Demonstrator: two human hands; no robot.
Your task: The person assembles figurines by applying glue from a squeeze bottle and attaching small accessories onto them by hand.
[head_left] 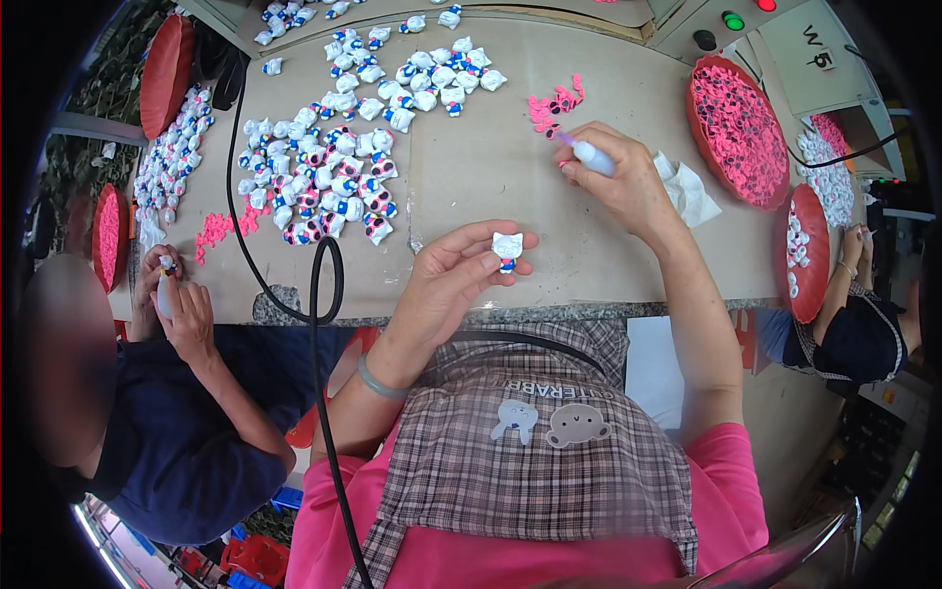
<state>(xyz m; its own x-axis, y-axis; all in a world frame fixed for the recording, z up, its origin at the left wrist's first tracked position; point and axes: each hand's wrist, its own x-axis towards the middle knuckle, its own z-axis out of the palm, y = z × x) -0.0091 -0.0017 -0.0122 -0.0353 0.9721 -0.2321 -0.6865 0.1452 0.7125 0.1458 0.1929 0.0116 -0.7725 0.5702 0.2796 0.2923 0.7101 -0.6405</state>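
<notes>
White plastic and hot pink, that's what this bench is all about. The person in the pink top and checked apron has the left hand (453, 280) pinched around a small white cat figure (507, 248), thumb and fingertips closed on its sides, holding it up just over the near edge of the table (510, 177), face turned upward. The right hand (623, 182) is wrapped around a little white applicator bottle (593, 157), nozzle pointing toward the far side, its tip right at a small scatter of pink bows (554, 106) lying out in the middle of the table. So both hands are gripping something, neither is loose. My read is that this is the pick-up step: the nozzle is going for one bow, and the figure waits in the other hand to receive it. The next move looks fiddly, I'd judge: one bow has to be singled out from the cluster, and the two hands must come together so it meets the figure's head squarely. Toward the far left corner spreads a big heap of figures (334, 167), some plain white, some already showing pink and blue. A red tray of pink pieces (738, 133) sits by the right edge, a crumpled white tissue (687, 188) just beside the right wrist. A black cable (324, 294) loops over the near edge. At the left, a neighbour's hands (177, 294) hold another bottle.
</notes>
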